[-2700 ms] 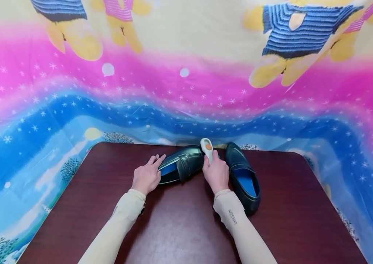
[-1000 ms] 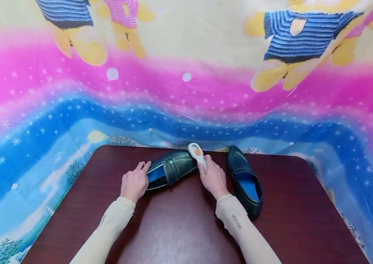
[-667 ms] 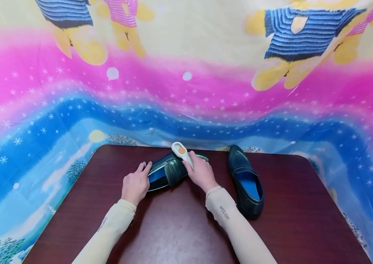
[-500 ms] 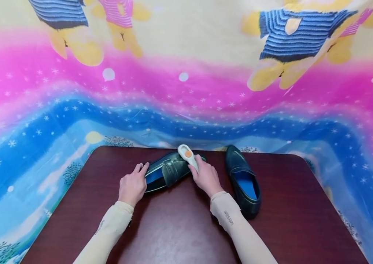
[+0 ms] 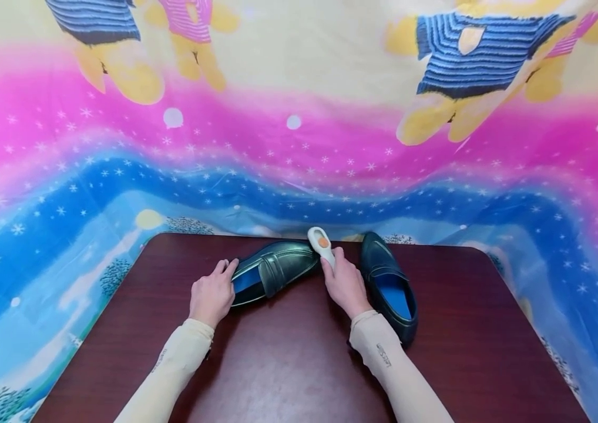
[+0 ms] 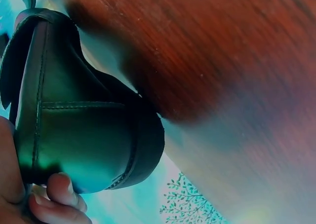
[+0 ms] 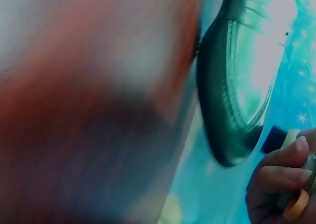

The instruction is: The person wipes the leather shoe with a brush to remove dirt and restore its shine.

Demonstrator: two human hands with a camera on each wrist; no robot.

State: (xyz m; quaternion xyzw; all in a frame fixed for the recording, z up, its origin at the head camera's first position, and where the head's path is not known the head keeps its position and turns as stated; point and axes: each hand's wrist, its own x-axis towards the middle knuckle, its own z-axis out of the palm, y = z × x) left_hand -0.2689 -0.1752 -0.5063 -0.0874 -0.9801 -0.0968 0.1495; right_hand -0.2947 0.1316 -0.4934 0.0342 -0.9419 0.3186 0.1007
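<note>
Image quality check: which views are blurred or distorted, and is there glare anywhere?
Head view: sharp, wide-angle bowing of the backdrop, soft sheen on the table. Left wrist view: shoe heel in focus, table blurred. Right wrist view: table heavily blurred, strong glare on the shoe toe, fingers fairly sharp.

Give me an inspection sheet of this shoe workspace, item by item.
Surface: dark red-brown table, glossy, rounded corners.
Job's things: left shoe, a dark loafer with a blue insole, lies angled across the table; white tool with an orange button sits at its toe.
Clutter: right shoe, the matching loafer, stands apart on the table.
Grips: left hand holds the left shoe's heel; right hand grips the white tool.
Cables: nothing seen.
Surroundings: cartoon-bear cloth, pink and blue, hangs behind and around the table.
</note>
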